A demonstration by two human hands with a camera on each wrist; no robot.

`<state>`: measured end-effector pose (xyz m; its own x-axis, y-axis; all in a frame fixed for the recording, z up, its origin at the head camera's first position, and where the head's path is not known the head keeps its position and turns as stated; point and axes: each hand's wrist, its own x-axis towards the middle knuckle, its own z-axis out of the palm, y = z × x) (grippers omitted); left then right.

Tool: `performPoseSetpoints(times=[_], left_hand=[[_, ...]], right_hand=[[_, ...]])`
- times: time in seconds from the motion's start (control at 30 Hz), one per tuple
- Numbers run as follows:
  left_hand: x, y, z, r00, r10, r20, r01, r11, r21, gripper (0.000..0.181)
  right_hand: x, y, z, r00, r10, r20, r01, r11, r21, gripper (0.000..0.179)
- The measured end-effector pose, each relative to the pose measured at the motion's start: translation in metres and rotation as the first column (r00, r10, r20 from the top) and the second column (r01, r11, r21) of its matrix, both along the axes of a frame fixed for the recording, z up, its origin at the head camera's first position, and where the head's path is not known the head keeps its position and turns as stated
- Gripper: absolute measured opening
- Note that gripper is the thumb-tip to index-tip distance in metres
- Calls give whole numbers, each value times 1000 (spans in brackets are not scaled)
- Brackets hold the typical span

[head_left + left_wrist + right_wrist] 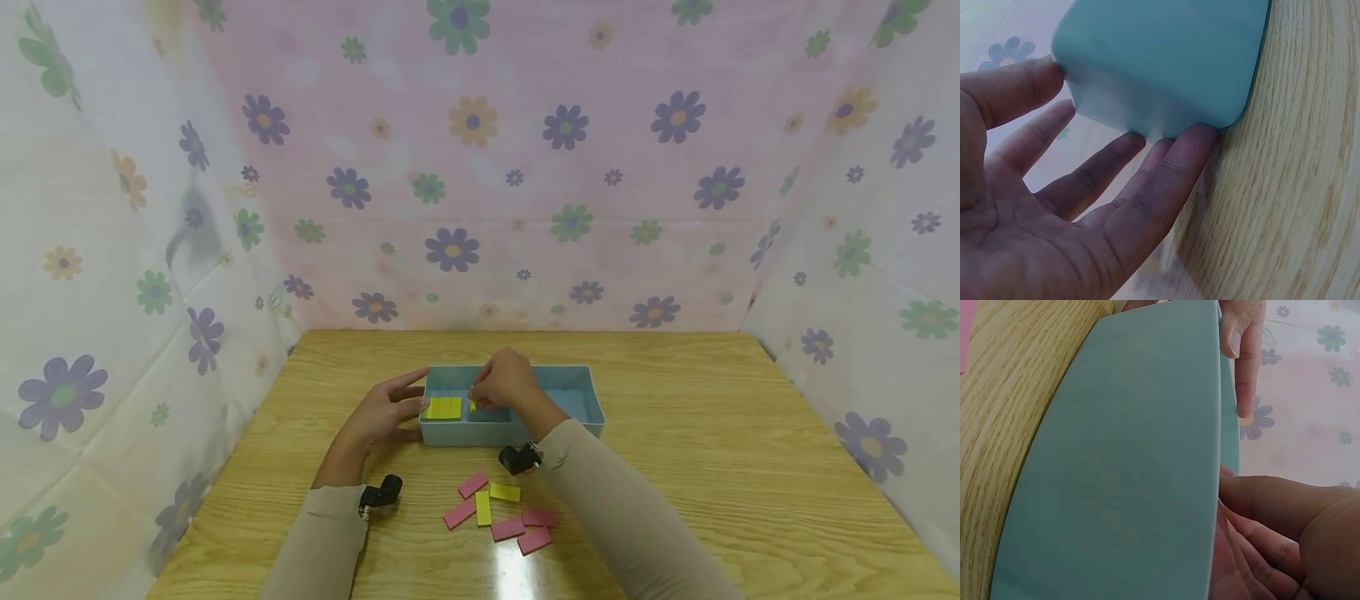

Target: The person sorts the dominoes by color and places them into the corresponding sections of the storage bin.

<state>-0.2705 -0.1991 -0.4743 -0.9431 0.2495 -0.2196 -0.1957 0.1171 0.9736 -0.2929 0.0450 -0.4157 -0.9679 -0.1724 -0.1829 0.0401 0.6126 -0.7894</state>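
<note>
A light blue-green plastic box (472,435) stands on the table, its long side toward me. My left hand (381,414) rests against its left end with spread, fairly straight fingers; in the left wrist view the fingertips touch the end wall of the box (1160,56). Inside, at the left, lie several yellow tiles (444,408) side by side. My right hand (510,382) reaches over the near wall and pinches a yellow tile (472,407), mostly covered by the fingers. In the right wrist view the box wall (1122,456) hides the fingertips.
In front of the box lie several loose pink tiles (507,529) and two yellow tiles, one upright to me (483,508) and one crosswise (505,492). Flowered cloth (525,192) surrounds the wooden table (675,433) at the back and sides.
</note>
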Motion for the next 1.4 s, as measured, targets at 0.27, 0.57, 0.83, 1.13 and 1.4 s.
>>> performPoseSetpoints(times=[0.27,0.57,0.83,1.13,1.4], left_hand=[[0,0,0,1000,1,1,-1,1000,4,60],[-1,-1,-1,1000,0,4,0,1000,-1,60],[0,-2,-1,1000,-6,2,6,1000,-1,60],[-1,-2,-2,1000,-5,-7,5,1000,1,59],[-1,-1,-3,1000,-6,-3,6,1000,20,60]], right_hand=[[1,0,0,1000,5,-24,-5,1000,14,9],[0,0,-3,1000,6,-29,-6,1000,12,15],[4,-5,3,991,85,103,-95,991,93,51],[15,-13,7,965,197,173,-217,971,103,73],[13,-18,0,974,145,177,-152,988,28,74]])
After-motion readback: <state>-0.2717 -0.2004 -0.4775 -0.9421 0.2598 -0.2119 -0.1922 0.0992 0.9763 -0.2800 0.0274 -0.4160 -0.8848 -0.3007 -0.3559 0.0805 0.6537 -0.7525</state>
